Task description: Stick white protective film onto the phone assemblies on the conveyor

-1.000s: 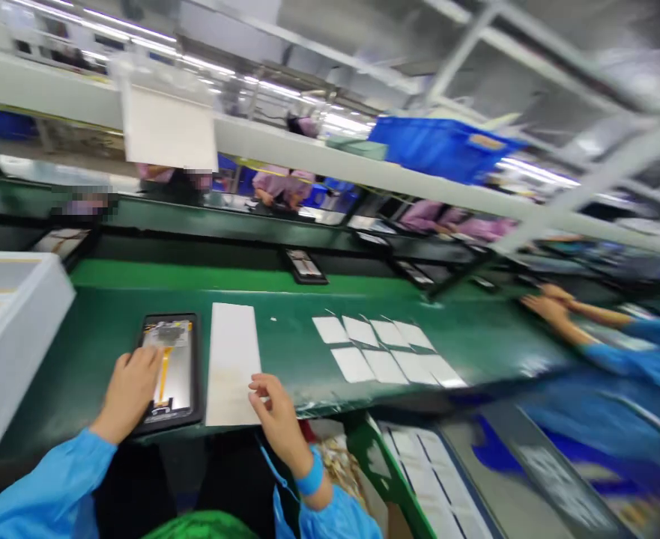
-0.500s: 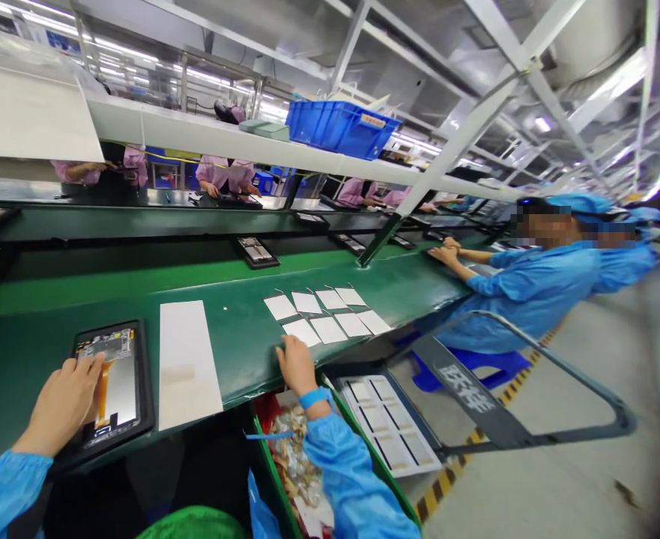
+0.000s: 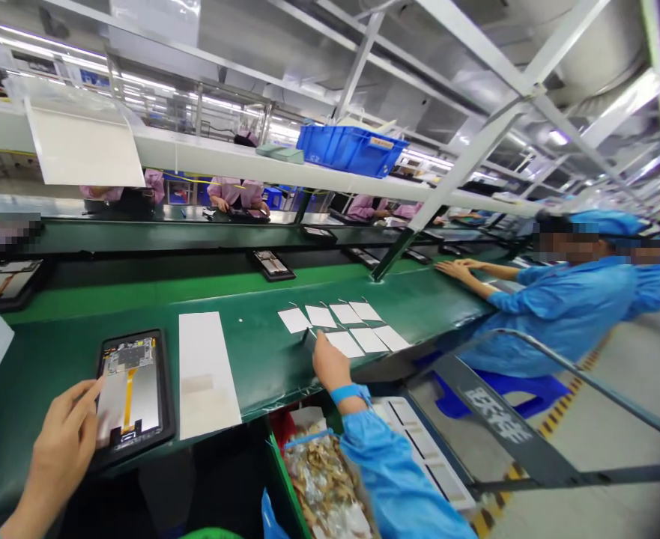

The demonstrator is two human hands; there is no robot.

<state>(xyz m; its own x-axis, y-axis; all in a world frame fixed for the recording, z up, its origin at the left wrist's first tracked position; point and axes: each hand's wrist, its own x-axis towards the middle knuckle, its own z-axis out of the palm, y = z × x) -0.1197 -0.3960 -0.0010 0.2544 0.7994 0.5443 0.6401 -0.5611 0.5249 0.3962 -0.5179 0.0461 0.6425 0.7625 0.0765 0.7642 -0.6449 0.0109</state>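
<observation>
An opened tablet (image 3: 147, 404) lies in a black tray-like frame on the green bench, its circuit board and orange ribbon cable showing. My left hand (image 3: 63, 442) is at its left edge, fingers stretched out and fingertips touching the rim. To the right, my right hand (image 3: 330, 363) pinches a thin flat battery, tilted up so that its dark side (image 3: 308, 338) shows. Beyond that hand lie two rows of flat white batteries (image 3: 368, 340) with short leads. A long white board (image 3: 206, 382) rests between the tablet and my right hand.
A green bin (image 3: 288, 479) of crumpled wrappings stands below the bench edge. Beside it are a white partitioned tray (image 3: 431, 449) and a metal trolley handle (image 3: 604, 404). A slanted post (image 3: 391, 254) rises from the bench. A co-worker in blue (image 3: 554, 314) sits at right; more tablets (image 3: 273, 265) lie behind.
My right hand has taken the nearest left battery out of the front row and tilted it up. My left hand has drawn back from the tablet's inside to its left edge. The view has shifted left.
</observation>
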